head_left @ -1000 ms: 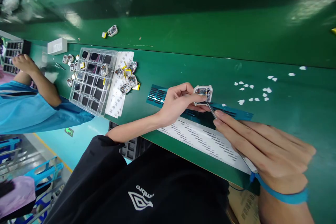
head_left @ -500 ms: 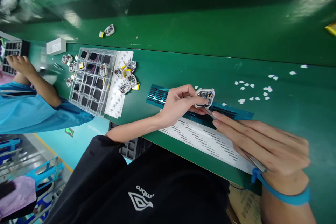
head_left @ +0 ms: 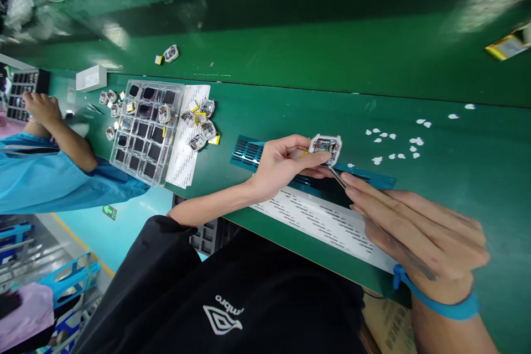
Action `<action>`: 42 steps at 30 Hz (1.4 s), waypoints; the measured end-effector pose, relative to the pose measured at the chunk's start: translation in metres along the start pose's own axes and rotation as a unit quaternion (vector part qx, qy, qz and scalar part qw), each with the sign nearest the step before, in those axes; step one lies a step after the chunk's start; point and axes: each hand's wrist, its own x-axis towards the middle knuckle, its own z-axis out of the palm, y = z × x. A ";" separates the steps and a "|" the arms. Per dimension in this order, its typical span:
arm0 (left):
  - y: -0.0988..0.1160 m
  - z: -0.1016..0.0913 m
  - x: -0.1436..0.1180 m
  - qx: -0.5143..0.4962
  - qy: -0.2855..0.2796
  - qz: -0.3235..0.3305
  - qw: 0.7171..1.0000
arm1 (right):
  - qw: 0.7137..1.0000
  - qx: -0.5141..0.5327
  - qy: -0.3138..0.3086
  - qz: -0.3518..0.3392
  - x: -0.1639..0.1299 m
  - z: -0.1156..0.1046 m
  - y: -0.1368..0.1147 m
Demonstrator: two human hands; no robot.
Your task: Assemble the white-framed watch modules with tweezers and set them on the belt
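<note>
My left hand pinches an open white watch case, its circuit board facing up and the thumb lying over its lower edge. A bit of yellow shows between the fingers and the case. In my right hand is a pair of metal tweezers, whose tips reach the lower edge of the case beside my left thumb. Whether the tips grip anything is too small to tell. Beneath both hands lie a blue film sheet with black strips and a white printed sheet.
Several small white pieces are scattered at the right. To the left stand a clear compartment tray and several opened watch cases with yellow-edged batteries. A co-worker's hand is at far left. Another battery lies at the right edge.
The watch case has risen slightly and tilted in my left hand. My right hand has shifted a little with the tweezers, their tips still at the case. The view has moved slightly right.
</note>
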 end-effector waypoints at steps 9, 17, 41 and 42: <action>0.001 0.002 -0.001 0.014 0.009 -0.011 1.000 | 1.000 0.001 0.013 0.018 -0.004 0.003 0.004; -0.002 0.000 -0.001 0.011 -0.013 0.014 1.000 | 1.000 0.008 0.020 0.019 -0.009 0.004 0.007; -0.009 0.002 -0.001 0.029 -0.030 0.018 0.999 | 0.982 0.079 0.011 0.169 -0.014 0.000 -0.003; -0.008 0.002 -0.002 0.028 -0.035 0.021 0.999 | 0.981 0.079 0.021 0.173 -0.014 0.000 -0.003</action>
